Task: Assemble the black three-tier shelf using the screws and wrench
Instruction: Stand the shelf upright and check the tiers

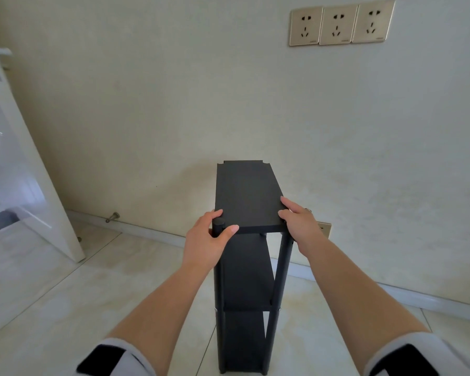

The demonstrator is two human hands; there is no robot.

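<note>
The black three-tier shelf (pixel 248 240) is standing upright on the tiled floor (pixel 65 308), near the cream wall (pixel 174 104), narrow end facing the camera, all three tiers and the near posts in place. The left hand (pixel 208 240) is curling round the near-left post top (pixel 218 222) at the corner of the top panel (pixel 248 196), thumb and fingers wrapping it. The right hand (pixel 299 221) is gripping the near-right corner of that panel, fingers lying on top, thumb apparently under the edge but hidden. So the hands are apart, one clamping each near corner. No screws or wrench are showing, so assembly is looking close to done; this is likely a seating or steadiness check, or a reposition. Risks from here: the shelf is tall and narrow, so uneven pushing at the top could be tipping it sideways or toward the wall. The far corner notches of the top panel are looking empty from this angle, though the far posts are hard to tell; if the panel is only resting, pressing the near edge could be levering the far end up. Lifting by the top panel alone could be pulling it off loose joints. A white door (pixel 25 158), a floor door stop (pixel 112 217) and wall sockets (pixel 339 23) are sitting well apart from the shelf.
</note>
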